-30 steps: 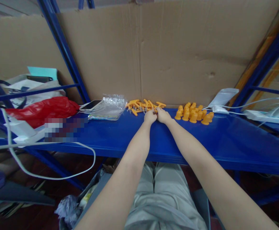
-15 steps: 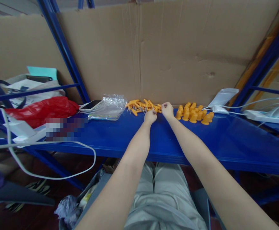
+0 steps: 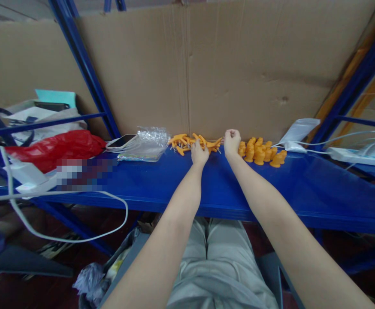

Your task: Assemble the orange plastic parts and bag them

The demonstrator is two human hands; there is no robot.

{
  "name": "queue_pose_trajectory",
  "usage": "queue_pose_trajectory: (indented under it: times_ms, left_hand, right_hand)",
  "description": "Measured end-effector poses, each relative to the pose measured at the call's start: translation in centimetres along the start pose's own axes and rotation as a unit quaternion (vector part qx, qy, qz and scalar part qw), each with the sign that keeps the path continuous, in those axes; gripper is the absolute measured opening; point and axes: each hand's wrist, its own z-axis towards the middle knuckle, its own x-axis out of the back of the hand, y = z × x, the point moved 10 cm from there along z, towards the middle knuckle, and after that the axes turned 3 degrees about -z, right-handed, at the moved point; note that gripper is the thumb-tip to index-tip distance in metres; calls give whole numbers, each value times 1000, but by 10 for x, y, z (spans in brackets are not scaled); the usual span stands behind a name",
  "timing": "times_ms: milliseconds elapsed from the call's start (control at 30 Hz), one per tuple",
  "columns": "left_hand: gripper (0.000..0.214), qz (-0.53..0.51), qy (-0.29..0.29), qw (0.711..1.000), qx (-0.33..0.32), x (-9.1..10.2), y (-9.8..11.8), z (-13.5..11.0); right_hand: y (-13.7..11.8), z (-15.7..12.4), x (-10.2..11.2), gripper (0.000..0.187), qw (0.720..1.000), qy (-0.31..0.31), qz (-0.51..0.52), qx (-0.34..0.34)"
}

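A pile of orange plastic pieces (image 3: 180,140), several with thin coiled springs, lies at the back of the blue shelf. My left hand (image 3: 200,155) rests on the pile's right part with its fingers apart, touching the pieces. Just right of the pile, my right hand (image 3: 232,143) is raised with its fingers pinched together. An orange piece with a spring (image 3: 218,145) reaches close to those fingertips; whether they grip it or something smaller is hidden. Beyond the right hand stand several orange knob-like parts (image 3: 258,153) in a close group, partly covered by that hand.
A clear plastic bag (image 3: 149,146) and a phone (image 3: 125,140) lie left of the pile. Farther left are a red bag (image 3: 61,148) and a white cable (image 3: 78,238) hanging over the blue shelf's edge (image 3: 219,211). Cardboard (image 3: 239,68) walls the back. A power strip (image 3: 361,157) sits right.
My right hand has moved slightly right and up, away from the pile, and now hides the nearest knob-like parts. My left hand has opened its fingers over the pieces.
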Motion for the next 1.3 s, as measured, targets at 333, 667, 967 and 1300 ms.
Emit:
queue_pose_trajectory:
  times_ms: [333, 667, 967, 1300]
  left_hand:
    - [39, -7, -74, 997, -37, -20, 7, -3]
    - [39, 22, -108, 993, -36, -17, 12, -8]
    - [40, 35, -59, 998, 14, 0, 10, -9]
    - [53, 4, -62, 998, 9, -5, 8, -8]
  right_hand:
    - [-16, -14, -4, 8, 997, -14, 82, -2]
    - [-16, -12, -3, 8, 1000, -13, 14, 19]
    - [0, -10, -13, 6, 999, -39, -6, -6]
    - [1, -4, -15, 7, 997, -39, -26, 61]
